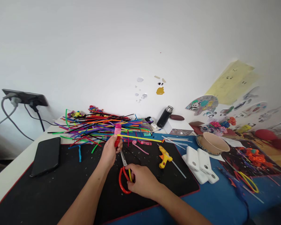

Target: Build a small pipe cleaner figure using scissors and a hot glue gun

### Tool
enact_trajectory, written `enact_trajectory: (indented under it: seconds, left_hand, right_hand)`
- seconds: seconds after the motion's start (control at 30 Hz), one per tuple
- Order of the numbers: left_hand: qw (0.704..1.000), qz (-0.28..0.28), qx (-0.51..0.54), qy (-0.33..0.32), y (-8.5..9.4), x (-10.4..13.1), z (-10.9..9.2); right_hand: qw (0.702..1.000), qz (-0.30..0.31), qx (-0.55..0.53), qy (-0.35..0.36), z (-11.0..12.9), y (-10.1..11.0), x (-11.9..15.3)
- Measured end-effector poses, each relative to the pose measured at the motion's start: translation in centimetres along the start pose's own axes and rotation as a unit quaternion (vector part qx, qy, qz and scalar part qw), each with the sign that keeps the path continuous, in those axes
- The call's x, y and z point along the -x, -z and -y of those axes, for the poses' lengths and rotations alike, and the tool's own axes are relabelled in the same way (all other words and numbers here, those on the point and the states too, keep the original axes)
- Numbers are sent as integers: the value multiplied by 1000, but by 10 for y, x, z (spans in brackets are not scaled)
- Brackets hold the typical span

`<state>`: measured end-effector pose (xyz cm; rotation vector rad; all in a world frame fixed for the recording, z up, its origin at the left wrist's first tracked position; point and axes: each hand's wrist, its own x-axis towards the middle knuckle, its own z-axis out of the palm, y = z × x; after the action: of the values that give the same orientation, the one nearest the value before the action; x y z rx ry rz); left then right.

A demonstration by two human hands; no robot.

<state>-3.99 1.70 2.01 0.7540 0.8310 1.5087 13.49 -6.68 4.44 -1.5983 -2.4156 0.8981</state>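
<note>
Pink piece in hand, scissors at the ready, plenty of material uncut

The work looks partway through. The left hand (pixel 109 152) is closed, its fingers wrapped round a pink piece (pixel 117 128) that stands up above the fist, over the back part of the black mat (pixel 49 193). Something red shows between the fingers; its shape is too covered to tell. A long yellow pipe cleaner (pixel 140 137) stretches from the fist to the right; whether the fingers grip it or it merely passes behind them, I cannot tell.

The right hand (pixel 144 181) is curled nearly shut on the handles of the scissors (pixel 124 162), whose blades point toward the left fist and appear close together. Nothing visible lies between them, so no cut is under way.

Some shaping appears done: a curled pink strip (pixel 140 148) and a bent blue piece (pixel 80 153) lie apart from the heap, and pale specks that may be trimmings dot the mat. Most of the material seems unused, judging by the large heap of pipe cleaners (pixel 96 125) by the wall. The glue gun (pixel 165 156) lies on the mat, untouched by either hand; no gluing is in progress.
</note>
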Motion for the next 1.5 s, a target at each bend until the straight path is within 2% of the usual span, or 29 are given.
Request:
enact_trajectory:
  seconds: [0.1, 0.2, 0.27, 0.33, 0.47, 0.57, 0.7, 0.8, 0.9, 1.0, 1.1, 1.2, 1.37, 1.5]
  left_hand:
    - [1000, -3, -5, -9, 1, 0, 1]
    - [1000, -7, -16, -16, 1, 0, 3]
    - [999, -9, -25, -18, 0, 1, 4]
    - [999, -10, -34, -18, -1, 1, 6]
    - [999, -5, -51, -13, -2, 2, 8]
    - [998, -2, -59, -11, -2, 2, 11]
    - [998, 2, -61, -5, 0, 1, 15]
    - [998, -1, -60, -1, 1, 1, 16]
    - [998, -10, -56, 0, 2, 1, 17]
    - [998, -23, -51, -4, 3, 0, 17]
    - [998, -38, -47, -7, 3, -1, 18]
    - [998, -51, -45, -10, 3, -2, 19]
    - [997, -62, -43, -12, 2, 0, 21]
    - [997, -73, -31, -5, -1, 2, 22]
  right_hand:
    - [991, 2, -130, -19, -18, -8, 12]
    - [947, 57, -305, -87, -35, -23, 22]
    - [934, 44, -341, -98, -40, -30, 28]
    - [942, 39, -325, -81, -39, -32, 35]
    - [979, 14, -202, -24, -23, -24, 45]
    - [985, 21, -170, -28, -16, -19, 49]
    - [992, 7, -123, -2, -15, -25, 51]
    - [992, -13, -121, 9, -17, -32, 51]
    - [982, -21, -186, -7, -24, -39, 48]
    - [945, -8, -326, -36, -35, -45, 45]
    - [878, 9, -477, -46, -45, -48, 41]
    - [814, 14, -580, -35, -48, -49, 38]
    - [723, 17, -689, -40, -41, -48, 32]
    - [689, 14, -723, -34, -33, -45, 25]
